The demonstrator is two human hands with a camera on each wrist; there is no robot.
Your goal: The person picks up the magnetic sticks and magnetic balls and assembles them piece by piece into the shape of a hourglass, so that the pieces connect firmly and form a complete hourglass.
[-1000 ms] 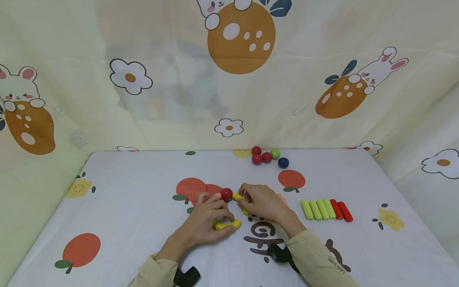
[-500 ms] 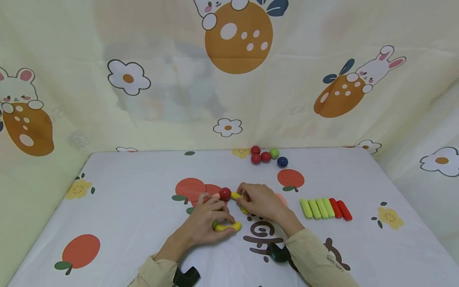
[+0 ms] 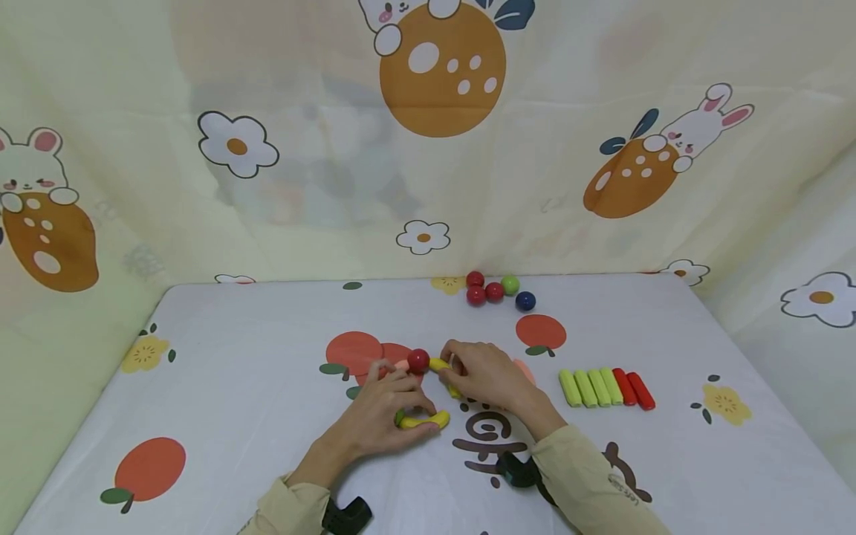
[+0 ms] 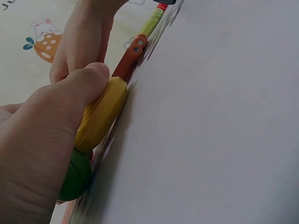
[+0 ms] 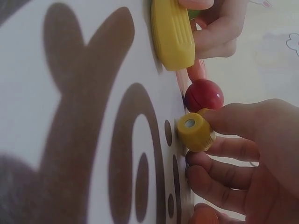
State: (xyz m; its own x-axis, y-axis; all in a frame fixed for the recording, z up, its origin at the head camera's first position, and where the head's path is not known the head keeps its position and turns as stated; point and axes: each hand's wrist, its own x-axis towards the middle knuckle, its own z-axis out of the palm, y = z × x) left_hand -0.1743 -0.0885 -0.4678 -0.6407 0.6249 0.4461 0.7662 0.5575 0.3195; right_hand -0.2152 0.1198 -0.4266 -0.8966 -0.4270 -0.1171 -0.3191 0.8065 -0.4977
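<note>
Bench (image 3: 241,468): white, fruit-printed; all pieces are placed about one red ball (image 3: 418,361) set between the hands.
Yellow stick (image 3: 431,422), curved: on the near side of the red ball; pinched between thumb and fingers of the left hand (image 3: 384,412).
Green ball (image 4: 78,175): joined at that stick's end, partly covered.
Second yellow stick (image 3: 438,364): at the red ball's right; pinched by the right hand (image 3: 491,377), thumb against fingers.
Short sticks (image 3: 607,388), four light green, two red: rowed well right of the red ball.
Pink stick (image 3: 402,365): at the red ball's left, partly hidden.
Loose balls (image 3: 494,292), three red, one green, one blue: grouped beyond the red ball, rightward.
</note>
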